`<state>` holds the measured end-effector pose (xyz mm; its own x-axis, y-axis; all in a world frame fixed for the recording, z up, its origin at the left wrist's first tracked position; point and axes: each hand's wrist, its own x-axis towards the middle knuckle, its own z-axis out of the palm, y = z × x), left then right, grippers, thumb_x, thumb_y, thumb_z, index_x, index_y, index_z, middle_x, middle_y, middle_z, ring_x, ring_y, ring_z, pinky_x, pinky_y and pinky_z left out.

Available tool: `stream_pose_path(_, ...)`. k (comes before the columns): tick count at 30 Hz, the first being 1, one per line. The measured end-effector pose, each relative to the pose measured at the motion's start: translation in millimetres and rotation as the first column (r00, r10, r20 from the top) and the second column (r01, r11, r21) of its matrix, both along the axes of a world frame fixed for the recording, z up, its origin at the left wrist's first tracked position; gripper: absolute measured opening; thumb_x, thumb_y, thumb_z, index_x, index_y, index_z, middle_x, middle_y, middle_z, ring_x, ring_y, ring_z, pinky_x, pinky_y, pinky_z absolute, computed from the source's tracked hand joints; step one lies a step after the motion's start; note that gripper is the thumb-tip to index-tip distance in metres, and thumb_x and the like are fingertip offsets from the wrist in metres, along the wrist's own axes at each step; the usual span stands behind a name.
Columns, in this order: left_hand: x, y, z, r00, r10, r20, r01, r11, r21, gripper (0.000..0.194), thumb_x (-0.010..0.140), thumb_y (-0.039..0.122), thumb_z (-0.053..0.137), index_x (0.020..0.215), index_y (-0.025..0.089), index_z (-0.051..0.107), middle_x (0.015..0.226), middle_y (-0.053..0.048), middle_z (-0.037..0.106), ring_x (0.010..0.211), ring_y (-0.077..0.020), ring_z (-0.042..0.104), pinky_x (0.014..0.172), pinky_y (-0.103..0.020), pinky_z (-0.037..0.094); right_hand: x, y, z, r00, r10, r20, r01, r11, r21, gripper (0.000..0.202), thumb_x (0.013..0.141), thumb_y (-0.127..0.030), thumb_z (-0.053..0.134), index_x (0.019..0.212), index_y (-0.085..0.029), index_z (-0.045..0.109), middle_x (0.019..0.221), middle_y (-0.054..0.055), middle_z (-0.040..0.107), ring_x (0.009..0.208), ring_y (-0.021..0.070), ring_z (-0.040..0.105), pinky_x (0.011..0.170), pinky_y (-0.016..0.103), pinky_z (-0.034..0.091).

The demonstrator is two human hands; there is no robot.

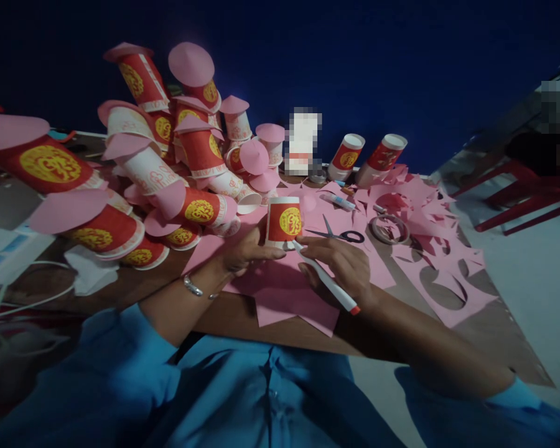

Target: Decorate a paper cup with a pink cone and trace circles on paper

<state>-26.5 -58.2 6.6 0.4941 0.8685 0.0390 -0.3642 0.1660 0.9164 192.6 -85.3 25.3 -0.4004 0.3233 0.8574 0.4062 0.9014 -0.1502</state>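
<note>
A red paper cup (284, 221) with a yellow emblem and white bands is held near the table's middle. My left hand (249, 252) grips it from the left, the thumb along its lower edge. In my right hand (338, 261) is a white marker (329, 280) with a red end, its tip at the cup's lower white band. Pink paper sheets (280, 286) lie beneath both hands. Just behind my right hand are open scissors (338, 235) with black handles.
Red and white cups with pink cone tops (200, 149) crowd the left. Two stacks of cups (348, 158) stand at the back. Tape (390, 229), a glue stick (340, 202) and cut pink scraps (429, 218) lie right. A red stool (518, 193) stands beyond the table.
</note>
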Motion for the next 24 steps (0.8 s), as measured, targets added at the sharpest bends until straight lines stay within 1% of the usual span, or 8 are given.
stream_pose_path(3,-0.2,-0.5,0.1,0.998,0.011,-0.060,-0.013,0.999,-0.029,0.074,0.067,0.024,0.093,0.135,0.019,0.065,0.102,-0.006,0.079,0.091,-0.0205,0.074,0.088,-0.033,0.058,-1.4,-1.3,1.0,1.000,0.023,-0.003,-0.023,1.000,0.021,0.018,0.097,-0.017,0.069,0.115,-0.018,0.065,0.100,0.012,0.082,0.092,0.0209,0.082,0.077,0.030,0.068)
stream_pose_path(5,-0.4,-0.1,-0.6,0.998,0.015,-0.069,-0.019,0.999,-0.048,0.078,0.067,0.026,0.094,0.138,0.020,0.063,0.099,-0.004,0.079,0.087,-0.0199,0.073,0.085,-0.033,0.058,-1.6,-3.0,3.4,1.000,0.031,-0.005,-0.031,0.999,0.024,0.014,0.098,-0.018,0.068,0.112,-0.018,0.064,0.092,0.009,0.081,0.086,0.0198,0.081,0.072,0.029,0.067)
stream_pose_path(7,-0.5,0.3,-0.8,0.999,0.015,-0.044,-0.017,0.999,-0.047,0.081,0.065,0.026,0.094,0.140,0.022,0.062,0.104,-0.005,0.080,0.089,-0.0203,0.074,0.085,-0.033,0.057,-1.3,-4.9,6.3,0.999,0.038,0.005,-0.038,0.999,0.025,0.011,0.098,-0.017,0.066,0.109,-0.018,0.064,0.082,0.006,0.078,0.075,0.0183,0.078,0.065,0.029,0.064)
stream_pose_path(10,-0.8,0.8,0.2,0.999,-0.008,-0.052,0.006,0.999,-0.039,0.077,0.068,0.028,0.093,0.138,0.022,0.062,0.112,-0.007,0.080,0.092,-0.0204,0.074,0.086,-0.033,0.057,-0.3,-6.4,9.1,0.999,0.041,0.025,-0.042,0.998,0.036,0.009,0.097,-0.016,0.064,0.105,-0.019,0.062,0.076,0.003,0.074,0.065,0.0160,0.073,0.059,0.027,0.059)
stream_pose_path(13,-0.9,1.1,0.7,0.997,-0.027,-0.066,0.025,0.999,-0.033,0.074,0.069,0.028,0.092,0.137,0.021,0.063,0.117,-0.010,0.079,0.098,-0.0222,0.074,0.089,-0.035,0.057,0.6,-5.6,8.8,0.999,0.020,0.039,-0.021,0.999,0.039,0.011,0.096,-0.014,0.063,0.105,-0.020,0.062,0.075,0.002,0.073,0.063,0.0151,0.071,0.058,0.026,0.058)
stream_pose_path(18,-0.8,1.5,-1.8,0.999,-0.028,-0.029,0.027,0.999,-0.020,0.075,0.069,0.026,0.092,0.138,0.020,0.064,0.131,-0.014,0.075,0.121,-0.0306,0.071,0.103,-0.042,0.053,0.3,-2.4,6.1,1.000,-0.004,0.028,0.002,0.998,0.057,0.015,0.094,-0.012,0.064,0.107,-0.019,0.062,0.078,0.003,0.074,0.065,0.0153,0.072,0.057,0.025,0.057)
stream_pose_path(20,-1.1,1.6,-2.7,0.999,-0.031,-0.035,0.030,0.999,-0.016,0.076,0.069,0.027,0.092,0.139,0.020,0.063,0.134,-0.014,0.074,0.124,-0.0315,0.069,0.104,-0.043,0.052,-0.2,-1.7,5.4,0.999,-0.012,0.032,0.010,0.998,0.058,0.015,0.094,-0.011,0.064,0.107,-0.019,0.061,0.078,0.003,0.074,0.065,0.0148,0.071,0.057,0.025,0.056)
stream_pose_path(24,-1.5,1.9,-3.8,0.998,-0.034,-0.059,0.034,0.999,0.009,0.081,0.069,0.027,0.092,0.143,0.020,0.060,0.135,-0.014,0.073,0.122,-0.0316,0.070,0.105,-0.045,0.052,-1.0,-0.8,3.6,0.999,-0.020,0.030,0.018,0.998,0.065,0.014,0.095,-0.013,0.064,0.107,-0.020,0.061,0.078,0.002,0.073,0.066,0.0146,0.071,0.059,0.024,0.056)
